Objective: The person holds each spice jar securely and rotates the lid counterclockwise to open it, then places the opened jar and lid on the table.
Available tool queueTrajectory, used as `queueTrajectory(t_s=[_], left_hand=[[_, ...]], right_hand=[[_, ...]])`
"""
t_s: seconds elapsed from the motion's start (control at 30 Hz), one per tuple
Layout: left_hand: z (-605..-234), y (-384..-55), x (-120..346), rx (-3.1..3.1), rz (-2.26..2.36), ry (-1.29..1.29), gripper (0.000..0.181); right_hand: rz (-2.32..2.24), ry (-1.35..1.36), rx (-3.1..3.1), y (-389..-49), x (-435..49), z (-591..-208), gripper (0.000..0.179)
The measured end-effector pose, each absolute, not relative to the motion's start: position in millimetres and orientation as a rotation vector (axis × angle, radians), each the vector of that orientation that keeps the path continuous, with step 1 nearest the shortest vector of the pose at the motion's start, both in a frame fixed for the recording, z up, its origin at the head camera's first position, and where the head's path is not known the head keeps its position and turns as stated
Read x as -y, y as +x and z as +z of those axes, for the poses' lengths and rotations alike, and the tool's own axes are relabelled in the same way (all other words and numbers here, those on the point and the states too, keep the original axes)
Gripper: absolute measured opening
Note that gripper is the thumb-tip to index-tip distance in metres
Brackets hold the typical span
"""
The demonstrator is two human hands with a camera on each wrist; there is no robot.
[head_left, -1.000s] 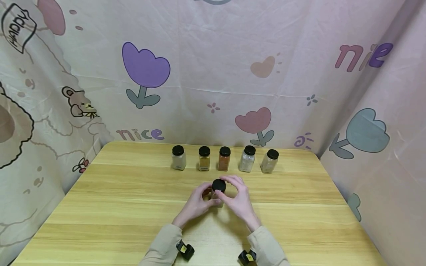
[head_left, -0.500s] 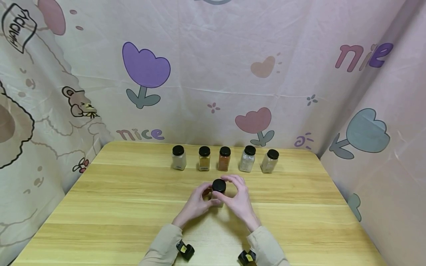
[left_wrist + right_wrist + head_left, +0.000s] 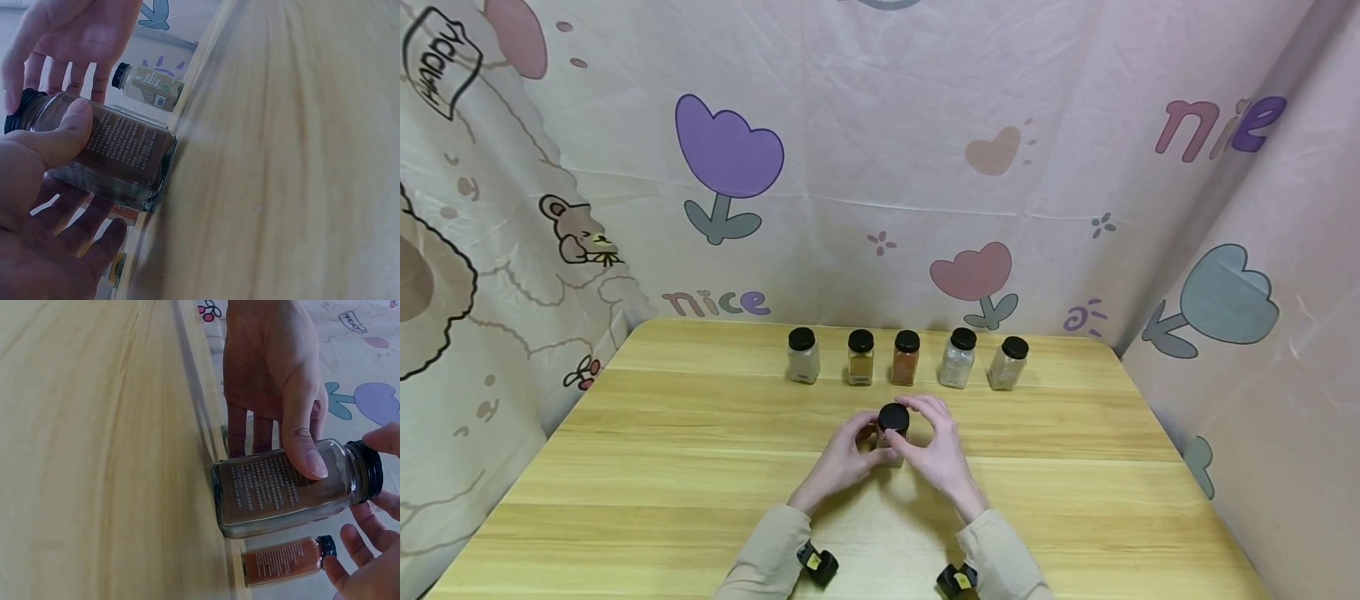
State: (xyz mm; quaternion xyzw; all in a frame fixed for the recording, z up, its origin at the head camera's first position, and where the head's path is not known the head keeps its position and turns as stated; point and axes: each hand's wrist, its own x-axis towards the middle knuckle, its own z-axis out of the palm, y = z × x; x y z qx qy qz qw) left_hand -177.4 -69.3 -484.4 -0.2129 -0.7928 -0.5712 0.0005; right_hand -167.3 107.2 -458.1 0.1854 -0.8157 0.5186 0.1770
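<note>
A square glass spice jar point(image 3: 269, 487) with dark brown contents and printed text stands upright on the table, in front of a row of similar jars. My left hand point(image 3: 842, 462) grips its body, the thumb on the near face and the fingers behind. My right hand point(image 3: 942, 454) holds the black lid point(image 3: 893, 418) at the top, thumb at the near side and fingertips at the far side. In the right wrist view the lid point(image 3: 367, 470) sits on the jar's neck between the right thumb and fingers.
Behind the hands stand several black-lidded jars: a pale one point(image 3: 803, 362), a yellow one point(image 3: 861, 364), an orange-red one point(image 3: 906, 364), and whitish ones point(image 3: 957, 364) on the right. The wooden table point(image 3: 662, 467) meets a printed curtain point(image 3: 850, 150) at its back edge.
My right thumb and fingertips have shifted slightly around the lid, the thumb going left and then back right. The left hand and the jar's body have stayed in place.
</note>
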Motion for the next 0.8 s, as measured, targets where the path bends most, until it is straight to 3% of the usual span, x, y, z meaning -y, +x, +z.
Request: queueTrajectory(t_s=[0.23, 0.8], left_hand=[[-485.6, -178.2, 69.0, 2.483, -1.783, -0.687, 0.047], [-486.5, -178.7, 68.7, 2.479, -1.791, -0.681, 0.045]], right_hand=[[1.504, 0.436, 2.357, -165.5, -105.1, -456.4, 0.058], [1.472, 0.483, 2.373, -163.9, -104.4, -453.5, 0.050]])
